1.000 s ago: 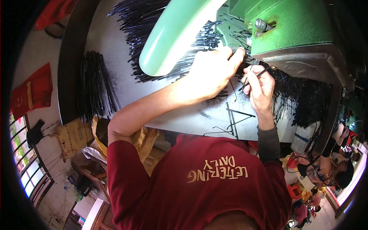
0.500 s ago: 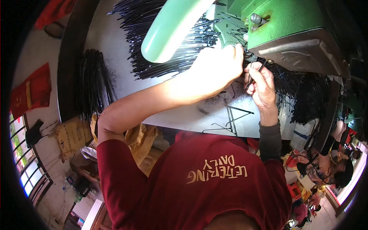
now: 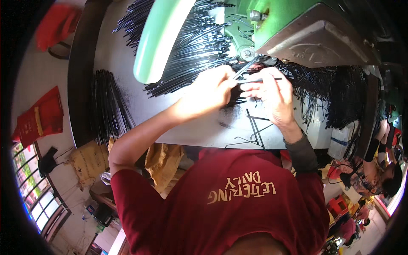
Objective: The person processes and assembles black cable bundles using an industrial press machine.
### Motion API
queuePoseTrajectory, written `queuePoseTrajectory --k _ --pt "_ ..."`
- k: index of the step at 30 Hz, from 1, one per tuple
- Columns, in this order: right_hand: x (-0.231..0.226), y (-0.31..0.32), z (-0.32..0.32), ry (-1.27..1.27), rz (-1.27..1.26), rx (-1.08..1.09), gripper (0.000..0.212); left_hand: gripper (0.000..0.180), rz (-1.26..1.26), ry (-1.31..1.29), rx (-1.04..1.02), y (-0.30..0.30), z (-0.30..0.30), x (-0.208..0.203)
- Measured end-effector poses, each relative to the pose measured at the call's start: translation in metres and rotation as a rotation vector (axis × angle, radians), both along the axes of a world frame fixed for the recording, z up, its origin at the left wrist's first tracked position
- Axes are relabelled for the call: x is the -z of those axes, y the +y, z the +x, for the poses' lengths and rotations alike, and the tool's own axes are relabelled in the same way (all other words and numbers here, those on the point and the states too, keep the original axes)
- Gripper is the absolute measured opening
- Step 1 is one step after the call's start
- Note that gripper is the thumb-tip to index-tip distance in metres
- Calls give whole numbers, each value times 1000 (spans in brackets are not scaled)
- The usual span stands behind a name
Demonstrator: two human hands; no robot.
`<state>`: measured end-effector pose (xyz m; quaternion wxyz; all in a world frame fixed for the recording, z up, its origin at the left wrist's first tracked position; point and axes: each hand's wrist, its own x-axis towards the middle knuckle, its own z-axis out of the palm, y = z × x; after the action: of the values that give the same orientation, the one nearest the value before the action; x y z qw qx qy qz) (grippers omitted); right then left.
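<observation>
My left hand (image 3: 212, 87), overexposed by the bright light, is closed on thin black metal rods that look like umbrella ribs (image 3: 245, 68). Their far ends reach up to the working point under the green machine (image 3: 280, 17). To the right, my right hand (image 3: 278, 95) pinches a dark rod (image 3: 260, 80) lying across its fingers, its tip close to my left hand. A few jointed black ribs (image 3: 255, 131) lie unfolded on the table just in front of me. Where the rods meet between my hands is partly smeared by glare.
A big pile of black rods (image 3: 187, 63) lies behind my left hand, a smaller bundle (image 3: 108, 106) farther left. More rods (image 3: 314, 89) heap up at the right, under the machine's brown metal cover (image 3: 318, 38). A pale green lamp (image 3: 159, 46) hangs over the table (image 3: 199, 131).
Both hands have drawn back from the machine, the left one moving left and nearer. The rods between them now show. The whole view has shifted slightly.
</observation>
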<state>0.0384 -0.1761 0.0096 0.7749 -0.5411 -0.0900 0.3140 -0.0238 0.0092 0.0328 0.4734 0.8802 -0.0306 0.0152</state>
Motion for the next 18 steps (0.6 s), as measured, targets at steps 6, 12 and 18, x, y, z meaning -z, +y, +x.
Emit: queuePoseTrajectory --k 6,12,18 --pt "13 11 8 119 120 -32 24 19 -920 660 50 35 3 8" --pt "15 14 18 252 252 -97 23 20 -553 547 35 26 11 -14" --pt "13 -1 4 240 258 37 29 26 -31 9 198 19 1 2"
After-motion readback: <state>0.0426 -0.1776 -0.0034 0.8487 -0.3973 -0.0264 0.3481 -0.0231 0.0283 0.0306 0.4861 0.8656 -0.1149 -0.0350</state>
